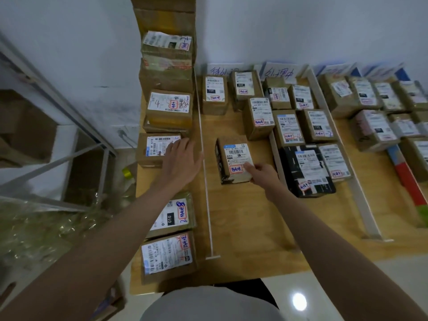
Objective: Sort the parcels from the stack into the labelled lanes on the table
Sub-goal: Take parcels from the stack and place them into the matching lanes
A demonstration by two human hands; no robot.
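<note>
A small brown parcel [234, 158] with a white label stands on the wooden table [243, 228] in the first lane. My right hand [262, 174] grips its near right corner. My left hand [181, 158] lies flat, fingers spread, on a labelled parcel [152, 149] in the stack column at the left. More stacked parcels [169, 107] rise behind it, and two flat parcels [171, 216] lie nearer me. Handwritten lane signs [222, 69] stand along the wall.
White divider strips [206, 181] separate the lanes. The second lane holds several parcels, among them a black one [308, 170]. Further right lanes are crowded with boxes [370, 126]. A metal shelf frame [69, 135] stands left of the table.
</note>
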